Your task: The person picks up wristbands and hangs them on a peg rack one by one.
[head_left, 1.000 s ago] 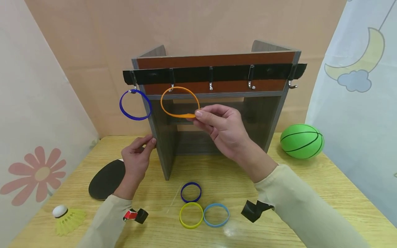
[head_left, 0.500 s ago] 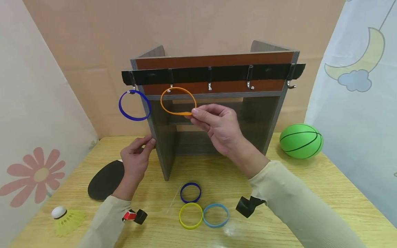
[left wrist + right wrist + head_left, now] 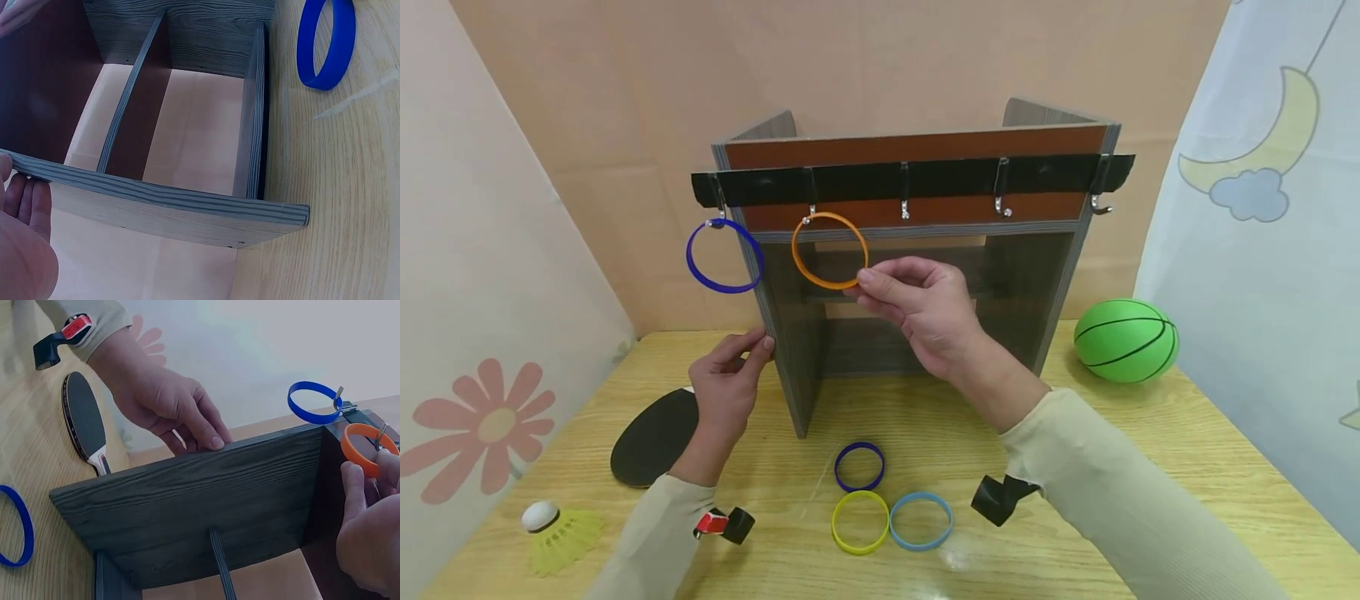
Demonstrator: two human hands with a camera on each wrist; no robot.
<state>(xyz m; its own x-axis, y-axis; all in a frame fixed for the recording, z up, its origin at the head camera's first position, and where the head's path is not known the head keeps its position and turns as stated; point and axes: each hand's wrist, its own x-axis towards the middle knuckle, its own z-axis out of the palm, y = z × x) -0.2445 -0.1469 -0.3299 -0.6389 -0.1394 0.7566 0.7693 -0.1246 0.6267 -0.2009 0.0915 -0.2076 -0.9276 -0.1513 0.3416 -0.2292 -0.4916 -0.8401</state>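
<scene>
In the head view my right hand (image 3: 928, 317) pinches an orange wristband (image 3: 808, 276) between thumb and fingers. The top of this band is at the second hook (image 3: 812, 213) from the left on a black strip (image 3: 857, 180); in the right wrist view the hook shows inside the loop. A blue wristband (image 3: 722, 289) hangs from the leftmost hook. My left hand (image 3: 726, 387) grips the front edge of the wooden shelf's left side panel (image 3: 793, 358), thumb in front. In the left wrist view its fingers (image 3: 40, 203) lie against the panel's outer face.
On the table (image 3: 1000, 558) lie a dark blue wristband (image 3: 859, 489), a yellow one (image 3: 859, 551) and a light blue one (image 3: 921, 547). A table tennis bat (image 3: 655, 442) and a shuttlecock (image 3: 565, 537) lie left; a green ball (image 3: 1127, 342) sits right.
My right hand has moved slightly left, and the orange wristband has turned to show a rounder loop with its top at the hook. My left hand keeps its grip on the shelf.
</scene>
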